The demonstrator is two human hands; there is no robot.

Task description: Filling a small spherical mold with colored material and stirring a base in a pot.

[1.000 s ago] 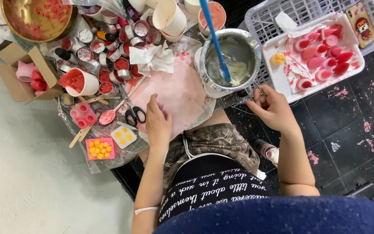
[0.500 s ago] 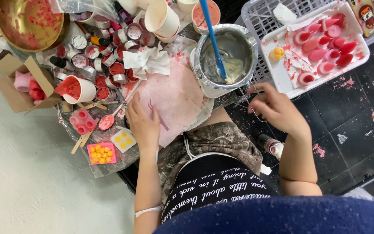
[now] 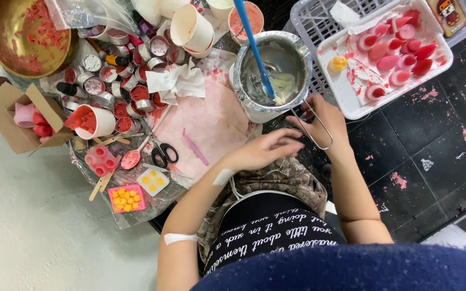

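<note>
A dented metal pot (image 3: 272,70), smeared inside with pale creamy wax, stands at the near edge of a cluttered work surface, with a blue plastic spatula (image 3: 253,46) leaning in it. Its thin wire loop handle (image 3: 314,126) sticks out toward the person. The right hand (image 3: 322,121) sits right at that wire, fingers curled about it, though how firmly they close cannot be told. The left hand (image 3: 262,151) reaches across the lap, its fingertips meeting the right hand just below the pot; whether it pinches anything is not clear.

Left of the pot lies a stained pink sheet (image 3: 206,121) with a small pink stick (image 3: 195,146) on it, and black-handled scissors (image 3: 164,153) at its left edge. Beyond these crowd small round metal tins (image 3: 136,91) of red wax, paper cups (image 3: 192,29), a brass bowl (image 3: 25,32) flecked red at the far left corner, and an open cardboard box (image 3: 20,121).

To the right, a white tray (image 3: 346,97) of glossy pink and red cone shapes rests in a grey slatted basket (image 3: 311,24) on the dark tiled floor (image 3: 432,140).
</note>
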